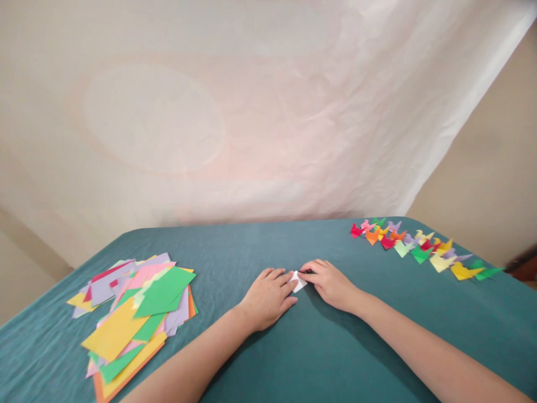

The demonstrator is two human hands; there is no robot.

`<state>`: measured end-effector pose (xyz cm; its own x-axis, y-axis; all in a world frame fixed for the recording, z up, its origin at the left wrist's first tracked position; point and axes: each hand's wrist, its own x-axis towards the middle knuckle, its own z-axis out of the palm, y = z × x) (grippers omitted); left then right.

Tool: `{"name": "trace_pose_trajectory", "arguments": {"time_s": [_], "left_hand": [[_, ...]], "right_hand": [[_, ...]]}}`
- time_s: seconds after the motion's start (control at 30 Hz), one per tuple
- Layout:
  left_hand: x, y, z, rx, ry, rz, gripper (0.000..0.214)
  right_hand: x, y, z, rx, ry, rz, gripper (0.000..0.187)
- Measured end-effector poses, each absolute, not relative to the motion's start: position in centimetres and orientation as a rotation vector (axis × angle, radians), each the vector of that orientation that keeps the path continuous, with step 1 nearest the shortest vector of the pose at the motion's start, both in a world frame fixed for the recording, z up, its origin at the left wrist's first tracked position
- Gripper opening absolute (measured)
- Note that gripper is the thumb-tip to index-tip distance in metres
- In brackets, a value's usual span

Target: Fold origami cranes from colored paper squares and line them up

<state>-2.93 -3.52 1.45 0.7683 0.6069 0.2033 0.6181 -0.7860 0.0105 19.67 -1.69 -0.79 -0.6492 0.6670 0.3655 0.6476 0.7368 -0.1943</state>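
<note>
A small piece of folded white paper (pixel 299 283) lies on the table between my two hands. My left hand (pixel 268 298) rests palm down with fingers stretched out and spread, its fingertips touching the paper's left side. From the other side, my right hand (pixel 331 284) pinches the paper's upper right edge between thumb and fingers. Parts of the paper are hidden under the fingertips, so its exact folds cannot be made out.
A teal cloth covers the table (pixel 251 246). To the left spreads a loose pile of coloured paper sheets (pixel 163 291). Several folded paper birds (pixel 419 253) stand in rows at the far right. A pale sheet (pixel 268 123) hangs behind the table.
</note>
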Motion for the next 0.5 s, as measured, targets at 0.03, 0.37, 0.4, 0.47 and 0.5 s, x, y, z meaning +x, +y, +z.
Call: {"name": "trace_pose_trajectory", "arguments": {"time_s": [0.03,0.37,0.4,0.47,0.5], "left_hand": [[-2.9,-3.5,1.4,-2.899,-1.012,-0.305,0.040],[-2.7,-3.6,1.2,-2.894,-1.024,-0.290,0.041],[-2.7,-3.6,1.2,-2.898,-1.022,-0.285,0.041],[-2.7,-3.6,1.2,-2.904,-1.021,-0.280,0.042],[-2.8,-3.6,1.2,-2.908,-1.017,-0.279,0.043]], "right_hand": [[19.7,-1.7,-0.7,-0.990,-2.544,0.053,0.039],[20.8,-2.2,0.9,-0.979,-2.713,0.067,0.039],[20.9,-2.3,1.0,-0.979,-2.722,0.076,0.039],[21.1,-2.3,1.1,-0.965,-2.717,0.102,0.039],[21.3,-2.2,1.1,-0.953,-2.704,0.120,0.040]]}}
